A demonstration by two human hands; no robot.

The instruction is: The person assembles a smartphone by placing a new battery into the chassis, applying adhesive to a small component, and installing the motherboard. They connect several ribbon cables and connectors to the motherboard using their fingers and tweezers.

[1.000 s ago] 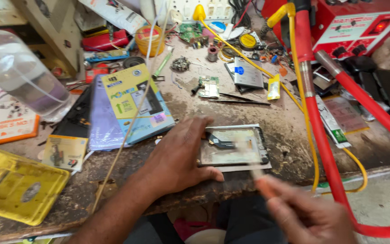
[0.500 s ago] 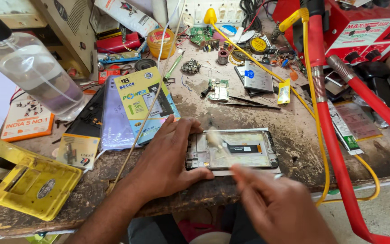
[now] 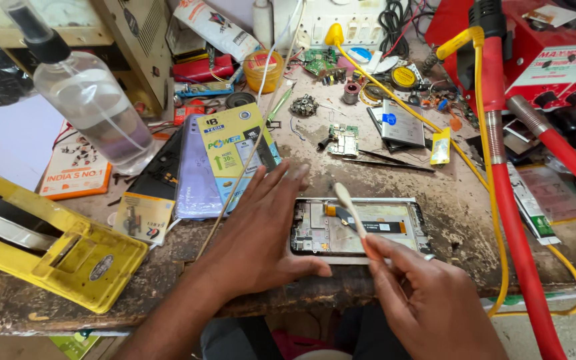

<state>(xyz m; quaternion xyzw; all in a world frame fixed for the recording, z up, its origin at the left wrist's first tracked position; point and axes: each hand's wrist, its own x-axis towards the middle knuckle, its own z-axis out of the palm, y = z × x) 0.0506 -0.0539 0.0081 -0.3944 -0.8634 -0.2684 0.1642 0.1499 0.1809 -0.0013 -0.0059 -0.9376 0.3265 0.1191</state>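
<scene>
Here the opened phone (image 3: 361,228) lies flat, circuit boards and orange ribbon exposed.

Phone repair workshop: scarred workbench (image 3: 461,200), loose circuit boards (image 3: 345,139), red soldering station (image 3: 548,60)

One head-worn camera is looking steeply down and forward from above the table (image 3: 435,200), sitting close over it. The near table edge is running along the bottom, with the cluttered far side filling the top.

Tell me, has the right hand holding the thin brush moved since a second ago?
Yes. The right hand moved up and left onto the opened phone frame, its thin brush now over the frame's middle.
</scene>
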